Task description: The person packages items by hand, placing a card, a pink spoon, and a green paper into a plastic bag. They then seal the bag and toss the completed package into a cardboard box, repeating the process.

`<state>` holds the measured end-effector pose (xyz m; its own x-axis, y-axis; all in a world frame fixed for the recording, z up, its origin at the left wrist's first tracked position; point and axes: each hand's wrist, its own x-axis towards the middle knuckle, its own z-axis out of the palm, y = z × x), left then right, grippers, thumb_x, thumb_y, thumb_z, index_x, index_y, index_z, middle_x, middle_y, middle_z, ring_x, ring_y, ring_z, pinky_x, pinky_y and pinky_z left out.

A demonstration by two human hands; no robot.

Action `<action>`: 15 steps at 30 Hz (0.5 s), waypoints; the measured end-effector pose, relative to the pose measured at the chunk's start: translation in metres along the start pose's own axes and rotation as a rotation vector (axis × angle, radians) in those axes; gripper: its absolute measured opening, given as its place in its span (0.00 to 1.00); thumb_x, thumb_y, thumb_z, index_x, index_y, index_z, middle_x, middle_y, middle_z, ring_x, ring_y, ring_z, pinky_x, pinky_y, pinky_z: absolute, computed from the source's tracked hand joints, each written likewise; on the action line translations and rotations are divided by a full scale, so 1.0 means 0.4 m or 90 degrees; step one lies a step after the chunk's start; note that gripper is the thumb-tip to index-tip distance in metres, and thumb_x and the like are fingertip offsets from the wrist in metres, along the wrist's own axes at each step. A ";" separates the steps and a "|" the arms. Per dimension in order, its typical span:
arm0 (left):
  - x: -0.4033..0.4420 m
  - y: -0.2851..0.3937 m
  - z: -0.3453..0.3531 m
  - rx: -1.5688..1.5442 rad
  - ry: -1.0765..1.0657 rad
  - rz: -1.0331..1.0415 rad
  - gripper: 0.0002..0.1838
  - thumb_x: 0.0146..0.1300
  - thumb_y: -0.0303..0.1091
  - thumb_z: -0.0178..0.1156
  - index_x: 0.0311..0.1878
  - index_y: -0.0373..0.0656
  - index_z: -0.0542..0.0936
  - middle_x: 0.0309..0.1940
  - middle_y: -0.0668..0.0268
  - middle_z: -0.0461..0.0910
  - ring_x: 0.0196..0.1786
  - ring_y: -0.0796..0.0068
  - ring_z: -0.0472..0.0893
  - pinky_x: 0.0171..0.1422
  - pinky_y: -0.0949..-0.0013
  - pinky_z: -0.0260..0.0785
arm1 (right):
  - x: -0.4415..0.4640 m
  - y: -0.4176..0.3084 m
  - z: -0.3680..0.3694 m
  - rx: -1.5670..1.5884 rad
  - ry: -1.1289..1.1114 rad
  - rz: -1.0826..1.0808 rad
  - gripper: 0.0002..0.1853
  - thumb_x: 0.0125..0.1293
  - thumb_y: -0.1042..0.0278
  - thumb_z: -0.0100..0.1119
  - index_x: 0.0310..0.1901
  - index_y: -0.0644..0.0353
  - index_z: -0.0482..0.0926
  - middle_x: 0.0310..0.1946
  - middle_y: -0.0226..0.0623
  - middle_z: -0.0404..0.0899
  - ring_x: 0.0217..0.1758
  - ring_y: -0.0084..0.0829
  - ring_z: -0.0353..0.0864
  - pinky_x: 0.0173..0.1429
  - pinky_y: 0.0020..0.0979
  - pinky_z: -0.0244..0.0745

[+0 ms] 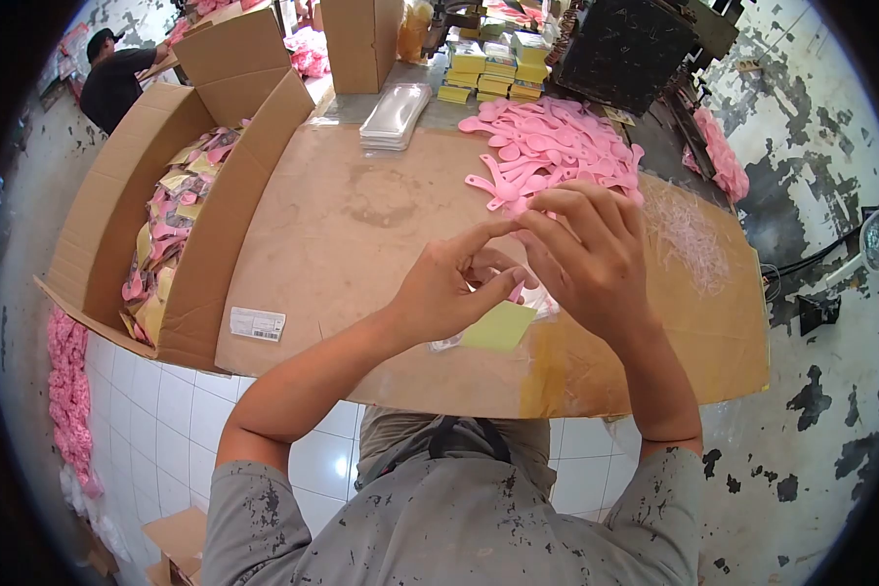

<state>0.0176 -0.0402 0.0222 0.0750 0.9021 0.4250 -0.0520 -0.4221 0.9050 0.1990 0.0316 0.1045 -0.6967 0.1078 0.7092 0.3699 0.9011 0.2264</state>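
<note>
My left hand (464,278) has its thumb and fingers curled around something small, with a bit of pink showing between them. A yellow-green card (499,326) hangs just below that thumb, with clear plastic beside it. My right hand (591,254) is right next to it, thumb and forefinger brought together near the left fingertips; what they pinch is too small to tell. Beyond both hands lies a heap of pink plastic spoons (547,146). To the right of my right hand is a loose pile of thin clear strips (689,239).
An open carton (234,195) of packed pink items stands at the left. Clear plastic sleeves (397,115) and stacked yellow cards (498,70) lie at the back, near a black metal box (623,49). Another person (115,83) is at the far left.
</note>
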 end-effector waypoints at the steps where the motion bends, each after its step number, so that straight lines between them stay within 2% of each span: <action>1: 0.000 -0.002 -0.001 0.029 0.001 0.005 0.27 0.72 0.25 0.64 0.72 0.34 0.72 0.39 0.61 0.92 0.38 0.78 0.89 0.43 0.73 0.81 | -0.003 -0.001 0.007 -0.030 -0.001 -0.011 0.15 0.55 0.69 0.72 0.45 0.58 0.86 0.47 0.32 0.82 0.57 0.35 0.80 0.60 0.39 0.70; 6: -0.001 -0.006 -0.014 0.240 -0.024 0.041 0.27 0.67 0.26 0.66 0.69 0.33 0.74 0.38 0.60 0.92 0.29 0.75 0.88 0.35 0.69 0.81 | -0.009 -0.002 0.028 -0.068 -0.045 -0.039 0.15 0.53 0.68 0.69 0.44 0.61 0.85 0.46 0.32 0.81 0.56 0.35 0.80 0.62 0.39 0.70; 9: -0.002 0.007 -0.018 0.307 -0.100 0.008 0.30 0.70 0.24 0.65 0.75 0.35 0.70 0.40 0.61 0.92 0.36 0.78 0.88 0.41 0.74 0.80 | 0.002 0.006 0.024 -0.043 -0.082 0.000 0.11 0.56 0.71 0.68 0.41 0.60 0.82 0.43 0.32 0.80 0.52 0.36 0.80 0.59 0.39 0.70; 10: 0.001 0.019 -0.018 0.261 -0.099 -0.022 0.30 0.71 0.24 0.64 0.74 0.36 0.71 0.41 0.61 0.92 0.36 0.79 0.88 0.42 0.73 0.80 | 0.006 0.012 0.021 -0.029 -0.096 0.020 0.09 0.57 0.72 0.68 0.40 0.59 0.81 0.42 0.32 0.80 0.50 0.36 0.80 0.58 0.40 0.69; 13: 0.009 0.032 -0.017 0.126 -0.091 -0.080 0.27 0.73 0.25 0.62 0.74 0.38 0.72 0.42 0.59 0.92 0.38 0.81 0.87 0.45 0.73 0.80 | -0.019 0.080 0.007 0.096 -0.024 0.173 0.10 0.60 0.72 0.64 0.44 0.59 0.81 0.40 0.34 0.78 0.49 0.33 0.79 0.56 0.38 0.72; 15: 0.008 0.003 -0.022 0.045 -0.079 -0.077 0.25 0.75 0.25 0.61 0.73 0.38 0.73 0.43 0.58 0.91 0.41 0.83 0.86 0.49 0.73 0.80 | -0.061 0.137 -0.037 0.399 -0.068 0.393 0.04 0.69 0.71 0.60 0.44 0.59 0.80 0.37 0.32 0.78 0.43 0.25 0.79 0.46 0.31 0.72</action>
<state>0.0091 -0.0370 0.0246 0.1987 0.9305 0.3077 0.0338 -0.3203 0.9467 0.2453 0.0721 0.1092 -0.5489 0.6613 0.5113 0.3159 0.7304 -0.6055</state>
